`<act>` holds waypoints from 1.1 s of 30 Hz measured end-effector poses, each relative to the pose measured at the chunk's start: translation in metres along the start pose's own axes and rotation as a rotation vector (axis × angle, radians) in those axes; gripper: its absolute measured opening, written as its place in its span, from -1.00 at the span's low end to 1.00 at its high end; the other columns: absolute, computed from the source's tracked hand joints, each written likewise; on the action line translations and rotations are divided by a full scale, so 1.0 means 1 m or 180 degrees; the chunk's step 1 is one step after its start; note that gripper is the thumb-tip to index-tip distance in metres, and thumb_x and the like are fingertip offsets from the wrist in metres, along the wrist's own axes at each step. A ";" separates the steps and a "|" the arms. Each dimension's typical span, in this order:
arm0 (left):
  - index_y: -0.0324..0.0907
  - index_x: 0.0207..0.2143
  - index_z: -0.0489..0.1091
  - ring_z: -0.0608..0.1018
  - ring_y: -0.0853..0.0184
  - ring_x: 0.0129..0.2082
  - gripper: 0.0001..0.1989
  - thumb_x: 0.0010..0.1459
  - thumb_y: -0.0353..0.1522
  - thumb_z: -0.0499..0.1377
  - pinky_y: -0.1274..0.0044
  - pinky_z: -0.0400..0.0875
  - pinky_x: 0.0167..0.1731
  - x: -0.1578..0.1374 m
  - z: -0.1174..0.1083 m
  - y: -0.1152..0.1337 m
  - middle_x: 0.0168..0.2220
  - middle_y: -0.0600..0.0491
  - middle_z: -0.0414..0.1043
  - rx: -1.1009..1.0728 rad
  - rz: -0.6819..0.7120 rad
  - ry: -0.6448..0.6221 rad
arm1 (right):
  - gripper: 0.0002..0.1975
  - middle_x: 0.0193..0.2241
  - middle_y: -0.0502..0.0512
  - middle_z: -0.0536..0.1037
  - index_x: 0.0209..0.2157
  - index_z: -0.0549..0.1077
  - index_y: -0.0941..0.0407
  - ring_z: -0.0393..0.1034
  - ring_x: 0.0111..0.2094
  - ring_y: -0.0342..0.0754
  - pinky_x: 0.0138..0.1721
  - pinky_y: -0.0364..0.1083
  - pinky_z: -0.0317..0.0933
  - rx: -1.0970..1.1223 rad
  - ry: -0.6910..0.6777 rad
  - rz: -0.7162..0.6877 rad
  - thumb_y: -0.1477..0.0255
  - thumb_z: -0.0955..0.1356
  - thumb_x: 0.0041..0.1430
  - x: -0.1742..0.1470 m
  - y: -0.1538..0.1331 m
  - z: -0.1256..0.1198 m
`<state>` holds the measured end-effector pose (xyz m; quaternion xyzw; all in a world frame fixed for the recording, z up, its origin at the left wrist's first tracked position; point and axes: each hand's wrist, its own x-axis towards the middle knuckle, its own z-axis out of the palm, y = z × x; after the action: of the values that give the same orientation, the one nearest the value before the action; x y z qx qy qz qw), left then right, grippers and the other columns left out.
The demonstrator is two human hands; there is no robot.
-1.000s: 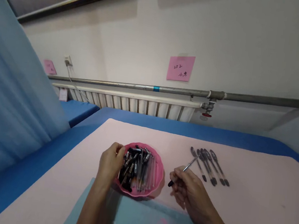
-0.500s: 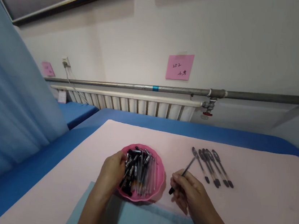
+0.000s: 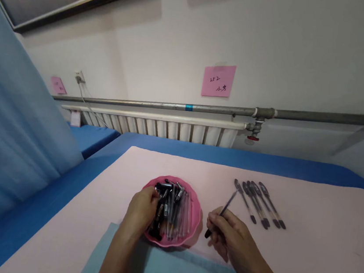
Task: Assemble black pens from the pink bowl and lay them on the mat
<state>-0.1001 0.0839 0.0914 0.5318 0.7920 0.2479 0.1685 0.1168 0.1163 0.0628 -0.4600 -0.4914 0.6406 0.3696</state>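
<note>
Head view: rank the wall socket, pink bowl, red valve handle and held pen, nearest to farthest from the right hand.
1. Held pen: in the right hand.
2. Pink bowl: left of that hand.
3. Red valve handle: ahead, in the background.
4. Wall socket: far left, in the background.

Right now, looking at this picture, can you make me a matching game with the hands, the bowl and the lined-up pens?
Things:
1. left hand
2. right hand
3. bowl
4. lined-up pens

Matches:
A. pink, heaped with black and clear pieces
B. lying side by side on the sheet
C. reaching over the bowl's left side
D. holding one slim pen

Right pairs: 1-C, 2-D, 3-A, 4-B
</note>
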 end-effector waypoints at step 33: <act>-0.17 -0.46 0.42 0.43 0.41 -0.55 -0.83 -0.04 -0.40 0.03 0.62 0.23 -0.56 -0.020 -0.015 0.007 -0.55 0.12 0.43 -0.0799 0.0411 -0.1191 | -0.78 -0.81 -0.13 0.30 -0.57 0.28 0.09 0.07 -0.83 -0.27 -0.81 -0.27 -0.15 0.0098 0.0047 0.0029 0.27 0.31 -0.01 -0.005 -0.010 0.005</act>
<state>-0.0948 0.0645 0.1080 0.5930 0.6743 0.2518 0.3610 0.1141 0.1126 0.0736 -0.4612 -0.4766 0.6464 0.3774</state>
